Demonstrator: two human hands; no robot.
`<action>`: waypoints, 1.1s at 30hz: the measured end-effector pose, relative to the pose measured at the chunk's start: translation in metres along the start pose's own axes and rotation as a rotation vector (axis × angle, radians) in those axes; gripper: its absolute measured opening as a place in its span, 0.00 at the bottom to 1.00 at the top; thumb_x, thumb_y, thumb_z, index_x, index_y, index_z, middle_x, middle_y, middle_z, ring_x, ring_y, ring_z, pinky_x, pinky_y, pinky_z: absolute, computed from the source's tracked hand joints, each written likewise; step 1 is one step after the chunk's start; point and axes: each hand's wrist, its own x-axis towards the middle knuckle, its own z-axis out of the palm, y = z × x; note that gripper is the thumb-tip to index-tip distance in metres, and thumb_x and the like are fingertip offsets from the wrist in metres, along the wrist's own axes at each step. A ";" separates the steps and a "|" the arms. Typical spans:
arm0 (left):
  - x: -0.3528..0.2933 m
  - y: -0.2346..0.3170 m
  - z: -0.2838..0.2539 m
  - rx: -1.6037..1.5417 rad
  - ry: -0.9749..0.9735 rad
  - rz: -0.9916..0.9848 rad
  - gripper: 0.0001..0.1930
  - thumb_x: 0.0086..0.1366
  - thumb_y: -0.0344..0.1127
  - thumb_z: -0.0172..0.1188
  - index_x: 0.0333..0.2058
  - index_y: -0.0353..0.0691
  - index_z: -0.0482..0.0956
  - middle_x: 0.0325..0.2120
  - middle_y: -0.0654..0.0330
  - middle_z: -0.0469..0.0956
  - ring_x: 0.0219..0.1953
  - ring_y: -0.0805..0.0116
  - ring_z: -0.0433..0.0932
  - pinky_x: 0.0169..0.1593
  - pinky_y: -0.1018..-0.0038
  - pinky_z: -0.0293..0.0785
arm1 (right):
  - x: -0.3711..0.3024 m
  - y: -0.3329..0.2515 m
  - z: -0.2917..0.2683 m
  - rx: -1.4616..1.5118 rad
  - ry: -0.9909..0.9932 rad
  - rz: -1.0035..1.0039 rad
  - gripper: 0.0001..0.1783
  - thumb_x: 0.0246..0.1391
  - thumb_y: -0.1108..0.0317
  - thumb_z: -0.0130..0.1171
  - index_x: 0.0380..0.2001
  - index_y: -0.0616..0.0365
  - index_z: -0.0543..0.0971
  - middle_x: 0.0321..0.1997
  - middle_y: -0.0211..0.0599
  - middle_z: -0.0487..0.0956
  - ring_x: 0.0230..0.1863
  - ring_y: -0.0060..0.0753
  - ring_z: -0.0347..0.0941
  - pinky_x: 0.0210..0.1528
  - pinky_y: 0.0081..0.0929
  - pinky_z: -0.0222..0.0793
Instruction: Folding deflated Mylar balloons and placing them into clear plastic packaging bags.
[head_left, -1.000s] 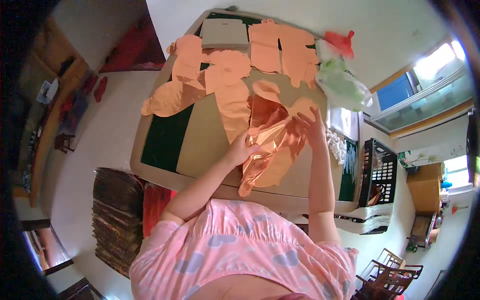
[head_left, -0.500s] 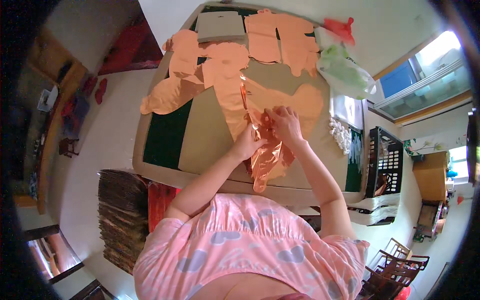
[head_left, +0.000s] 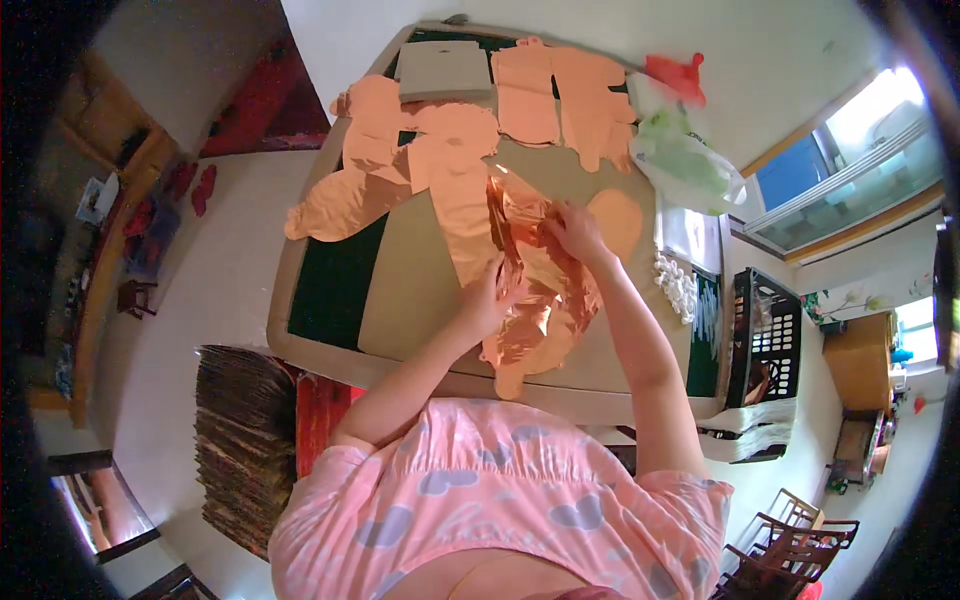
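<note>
A shiny rose-gold foil balloon (head_left: 541,317), flat and uninflated, lies crumpled in front of me with its lower tip near the table's front edge. My left hand (head_left: 487,298) is closed on its left side, the fingertips partly hidden by folds. At its upper right, my right hand (head_left: 577,235) pinches the foil and bends it upward. Left of my hands a flat foil strip (head_left: 457,225) runs toward more flat foil balloons (head_left: 452,130) farther back. A rounded end of foil (head_left: 617,220) shows to the right of my right hand.
The table (head_left: 415,370) has a cardboard sheet (head_left: 405,290) on it. Beyond stand a grey box (head_left: 445,72) and further flat foil shapes (head_left: 590,105). At right are a plastic bag (head_left: 685,160), white ties (head_left: 675,288) and a black crate (head_left: 768,340). Stacked cardboard (head_left: 240,440) stands lower left.
The foil balloon has spread wider and opened out between my hands. My right hand has shifted slightly, while the left has moved a little down and left.
</note>
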 end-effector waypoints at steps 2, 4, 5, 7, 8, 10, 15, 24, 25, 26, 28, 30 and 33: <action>-0.003 -0.002 -0.016 0.186 0.135 0.192 0.27 0.59 0.37 0.62 0.55 0.36 0.66 0.45 0.46 0.74 0.49 0.49 0.72 0.50 0.63 0.70 | 0.008 0.014 0.007 0.056 -0.029 0.039 0.14 0.52 0.57 0.61 0.33 0.58 0.77 0.28 0.40 0.76 0.30 0.42 0.73 0.35 0.38 0.69; -0.010 -0.001 -0.043 0.430 0.140 0.262 0.25 0.61 0.40 0.58 0.56 0.39 0.67 0.53 0.48 0.70 0.57 0.48 0.65 0.55 0.65 0.67 | 0.018 0.033 0.011 0.487 -0.134 0.237 0.11 0.54 0.62 0.59 0.31 0.60 0.76 0.25 0.37 0.73 0.28 0.33 0.69 0.33 0.33 0.67; -0.008 -0.005 -0.045 0.632 0.096 0.391 0.26 0.62 0.42 0.56 0.57 0.40 0.67 0.55 0.50 0.68 0.60 0.49 0.62 0.58 0.61 0.65 | 0.018 0.070 0.009 0.261 -0.103 0.229 0.07 0.56 0.67 0.54 0.34 0.61 0.74 0.23 0.34 0.70 0.26 0.27 0.65 0.30 0.28 0.65; -0.003 -0.008 -0.041 0.825 0.041 0.534 0.26 0.63 0.45 0.54 0.58 0.41 0.66 0.57 0.51 0.66 0.63 0.49 0.59 0.60 0.58 0.62 | 0.019 0.121 -0.009 0.121 0.126 0.171 0.07 0.55 0.69 0.54 0.36 0.59 0.74 0.26 0.37 0.72 0.29 0.31 0.67 0.33 0.31 0.66; -0.003 -0.010 -0.037 0.899 0.031 0.566 0.26 0.64 0.46 0.53 0.58 0.43 0.66 0.59 0.52 0.64 0.63 0.51 0.58 0.61 0.53 0.59 | 0.012 0.134 -0.015 -0.014 0.336 0.096 0.09 0.54 0.70 0.54 0.39 0.58 0.74 0.28 0.39 0.73 0.31 0.35 0.69 0.35 0.34 0.66; -0.016 -0.024 -0.051 1.010 0.081 0.504 0.26 0.64 0.47 0.51 0.58 0.44 0.67 0.60 0.54 0.63 0.64 0.52 0.57 0.62 0.49 0.55 | 0.036 0.053 -0.035 -0.122 0.393 0.011 0.11 0.53 0.70 0.54 0.41 0.57 0.74 0.34 0.43 0.74 0.36 0.41 0.69 0.38 0.38 0.66; -0.020 -0.024 -0.048 0.928 0.073 0.379 0.26 0.63 0.46 0.54 0.59 0.48 0.66 0.63 0.57 0.60 0.65 0.57 0.56 0.63 0.41 0.47 | -0.046 -0.054 0.004 -0.036 0.044 -0.166 0.21 0.55 0.67 0.52 0.53 0.54 0.72 0.56 0.46 0.70 0.60 0.50 0.60 0.61 0.51 0.54; -0.021 -0.026 -0.055 0.974 0.115 0.470 0.26 0.61 0.45 0.57 0.57 0.49 0.68 0.62 0.59 0.62 0.65 0.60 0.57 0.61 0.36 0.46 | -0.066 -0.049 0.007 -0.276 0.029 0.039 0.26 0.59 0.56 0.51 0.59 0.50 0.68 0.65 0.47 0.63 0.67 0.48 0.55 0.67 0.55 0.44; -0.021 -0.024 -0.055 0.976 0.114 0.466 0.26 0.61 0.45 0.57 0.57 0.49 0.68 0.62 0.59 0.62 0.65 0.60 0.57 0.61 0.36 0.46 | -0.067 -0.048 0.008 -0.256 0.029 0.019 0.26 0.59 0.56 0.51 0.59 0.50 0.68 0.65 0.46 0.63 0.67 0.48 0.55 0.67 0.54 0.43; -0.019 -0.022 -0.055 0.976 0.105 0.443 0.25 0.61 0.45 0.56 0.57 0.49 0.68 0.61 0.59 0.62 0.65 0.60 0.58 0.61 0.36 0.46 | -0.066 -0.046 0.007 -0.252 0.025 0.018 0.26 0.59 0.56 0.51 0.59 0.50 0.68 0.65 0.46 0.63 0.67 0.48 0.55 0.67 0.54 0.43; -0.021 -0.015 -0.057 0.979 0.089 0.412 0.25 0.61 0.45 0.55 0.57 0.49 0.68 0.61 0.58 0.63 0.65 0.60 0.58 0.61 0.36 0.46 | -0.064 -0.051 0.000 -0.227 0.011 0.045 0.25 0.59 0.56 0.51 0.59 0.49 0.68 0.65 0.45 0.63 0.67 0.47 0.55 0.67 0.53 0.44; -0.020 -0.008 -0.057 0.978 0.067 0.394 0.23 0.62 0.45 0.55 0.55 0.48 0.70 0.61 0.60 0.63 0.66 0.60 0.56 0.61 0.36 0.46 | -0.067 -0.054 0.002 -0.226 0.020 0.040 0.25 0.59 0.56 0.51 0.59 0.48 0.68 0.64 0.44 0.64 0.67 0.46 0.55 0.67 0.51 0.45; -0.018 -0.015 -0.046 0.871 0.010 0.608 0.22 0.62 0.45 0.55 0.55 0.49 0.71 0.61 0.59 0.63 0.65 0.59 0.57 0.60 0.37 0.49 | -0.068 -0.058 0.005 -0.257 0.027 0.012 0.25 0.59 0.56 0.51 0.59 0.48 0.68 0.64 0.43 0.64 0.66 0.46 0.56 0.66 0.51 0.46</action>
